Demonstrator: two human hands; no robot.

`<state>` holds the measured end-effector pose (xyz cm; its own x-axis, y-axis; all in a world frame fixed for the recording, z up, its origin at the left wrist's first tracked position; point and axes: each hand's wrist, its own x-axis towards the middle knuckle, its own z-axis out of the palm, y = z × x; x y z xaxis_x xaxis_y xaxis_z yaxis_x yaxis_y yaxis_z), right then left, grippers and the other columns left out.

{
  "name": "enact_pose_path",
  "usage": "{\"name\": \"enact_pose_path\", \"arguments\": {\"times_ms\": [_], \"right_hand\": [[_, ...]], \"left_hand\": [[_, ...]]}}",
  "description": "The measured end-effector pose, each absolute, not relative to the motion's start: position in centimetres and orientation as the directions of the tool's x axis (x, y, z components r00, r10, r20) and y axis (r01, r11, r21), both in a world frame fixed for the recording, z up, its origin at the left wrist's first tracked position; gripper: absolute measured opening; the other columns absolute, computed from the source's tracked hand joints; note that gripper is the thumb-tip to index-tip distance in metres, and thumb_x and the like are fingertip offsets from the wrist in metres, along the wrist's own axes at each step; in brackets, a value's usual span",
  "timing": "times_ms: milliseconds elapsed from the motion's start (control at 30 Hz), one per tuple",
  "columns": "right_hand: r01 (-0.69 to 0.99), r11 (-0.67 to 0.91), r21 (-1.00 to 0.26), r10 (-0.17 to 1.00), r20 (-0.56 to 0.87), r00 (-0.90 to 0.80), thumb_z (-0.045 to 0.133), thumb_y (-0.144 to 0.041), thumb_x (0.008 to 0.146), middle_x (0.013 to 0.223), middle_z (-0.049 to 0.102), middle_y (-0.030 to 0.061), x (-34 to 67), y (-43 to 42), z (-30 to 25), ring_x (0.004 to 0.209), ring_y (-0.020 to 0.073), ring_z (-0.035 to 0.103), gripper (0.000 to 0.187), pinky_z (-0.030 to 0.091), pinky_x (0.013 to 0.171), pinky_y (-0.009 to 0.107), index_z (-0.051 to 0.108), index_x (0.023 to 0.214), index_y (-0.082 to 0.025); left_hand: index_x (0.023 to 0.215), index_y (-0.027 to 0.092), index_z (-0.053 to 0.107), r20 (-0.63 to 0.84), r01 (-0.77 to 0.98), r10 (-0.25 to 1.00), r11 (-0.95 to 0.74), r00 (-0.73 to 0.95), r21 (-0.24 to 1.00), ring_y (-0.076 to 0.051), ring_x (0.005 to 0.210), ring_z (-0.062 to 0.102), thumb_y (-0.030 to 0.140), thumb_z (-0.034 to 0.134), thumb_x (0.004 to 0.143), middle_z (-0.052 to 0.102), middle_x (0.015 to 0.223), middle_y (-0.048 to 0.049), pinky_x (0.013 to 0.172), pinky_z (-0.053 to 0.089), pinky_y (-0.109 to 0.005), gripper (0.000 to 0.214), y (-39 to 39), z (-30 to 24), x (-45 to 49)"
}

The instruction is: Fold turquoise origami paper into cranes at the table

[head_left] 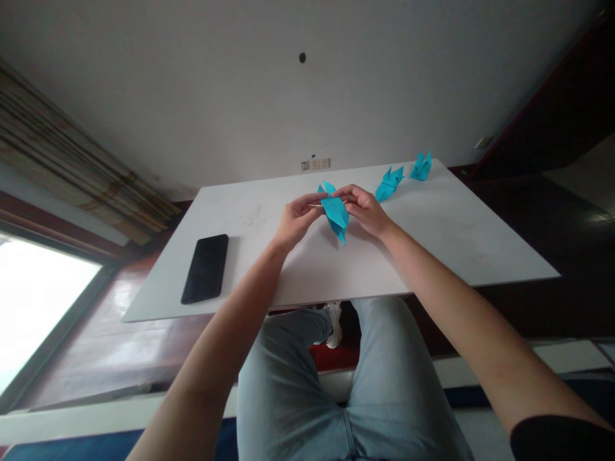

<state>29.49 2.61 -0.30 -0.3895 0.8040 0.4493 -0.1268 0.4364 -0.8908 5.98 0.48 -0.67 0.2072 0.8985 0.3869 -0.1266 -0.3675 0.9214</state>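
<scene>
left hand [298, 219] and right hand [364, 209] narrow, pinching blue origami figure [335, 214] from either side at far end, above mid worktop [432, 250]; long axis toward body, lower tip slanting right; second figure [389, 183], third figure [421, 167] beyond right hand; black smartphone [205, 269] well left.

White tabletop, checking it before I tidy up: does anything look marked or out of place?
Faint grey scuffs mark the white tabletop between the black phone and the left hand; they stand out against the pale surface.
</scene>
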Motion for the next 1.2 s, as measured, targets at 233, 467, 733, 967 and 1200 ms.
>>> {"name": "enact_pose_path", "arguments": {"times_ms": [233, 467, 733, 967, 1200], "right_hand": [[-0.117, 0.399, -0.909, 0.841, 0.414, -0.347, 0.103, -0.074, 0.078, 0.104, 0.081, 0.0017, 29.3, 2.3, 0.0, 0.084, 0.0173, 0.069, 0.062, 0.058, 0.076, 0.031, 0.077, 0.11, -0.027], [-0.059, 0.427, -0.902, 0.852, 0.423, -0.31, 0.096, -0.079, 0.083, 0.085, 0.075, -0.0004, 28.8, 1.9, 0.4, 0.079, 0.0178, 0.067, 0.059, 0.057, 0.074, 0.033, 0.073, 0.09, -0.025], [-0.071, 0.433, -0.898, 0.85, 0.434, -0.297, 0.101, -0.073, 0.081, 0.082, 0.072, -0.0064, 28.8, 2.7, -0.8, 0.074, 0.0163, 0.068, 0.066, 0.054, 0.069, 0.03, 0.065, 0.116, -0.031], [-0.056, 0.471, -0.88, 0.833, 0.465, -0.299, 0.097, -0.073, 0.087, 0.08, 0.071, -0.0076, 28.7, 2.5, -0.7, 0.072, 0.0177, 0.071, 0.066, 0.058, 0.07, 0.033, 0.06, 0.125, -0.033], [-0.03, 0.529, -0.848, 0.815, 0.517, -0.261, 0.091, -0.08, 0.091, 0.083, 0.071, -0.0036, 28.7, 2.0, 0.1, 0.077, 0.0178, 0.068, 0.062, 0.057, 0.07, 0.032, 0.072, 0.123, -0.03]], "left_hand": [[0.126, 0.019, 0.088, 0.398, -0.136, 0.89, -0.376, 0.22, 0.916, -0.025, 0.103, 0.086, 0.043, 0.096, 0.09, 0.091, 0.112, -0.0093, 0.1, 0.067, -0.041, 0.044, 0.1, -0.3, 5.8], [0.116, 0.02, 0.084, 0.348, -0.135, 0.915, -0.326, 0.206, 0.936, -0.02, 0.085, 0.084, 0.061, 0.107, 0.08, 0.088, 0.095, -0.006, 0.08, 0.064, -0.032, 0.06, 0.0, -0.6, 6.2], [0.098, 0.02, 0.081, 0.44, 0.0, 0.893, -0.442, 0.093, 0.897, -0.017, 0.081, 0.081, 0.07, 0.101, 0.084, 0.085, 0.09, -0.005, 0.077, 0.061, -0.03, 0.056, 0.1, -0.6, 6.4], [0.111, 0.027, 0.06, 0.537, -0.115, 0.841, -0.529, 0.065, 0.841, -0.015, 0.079, 0.079, 0.07, 0.098, 0.088, 0.075, 0.086, 0.0036, 0.079, 0.065, -0.03, 0.062, 0.3, -0.8, 6.8], [0.121, 0.024, 0.077, 0.577, 0.023, 0.799, -0.588, 0.169, 0.808, -0.016, 0.094, 0.079, 0.058, 0.101, 0.087, 0.084, 0.113, -0.0061, 0.086, 0.063, -0.031, 0.053, 0.2, -1.0, 6.6]]}}
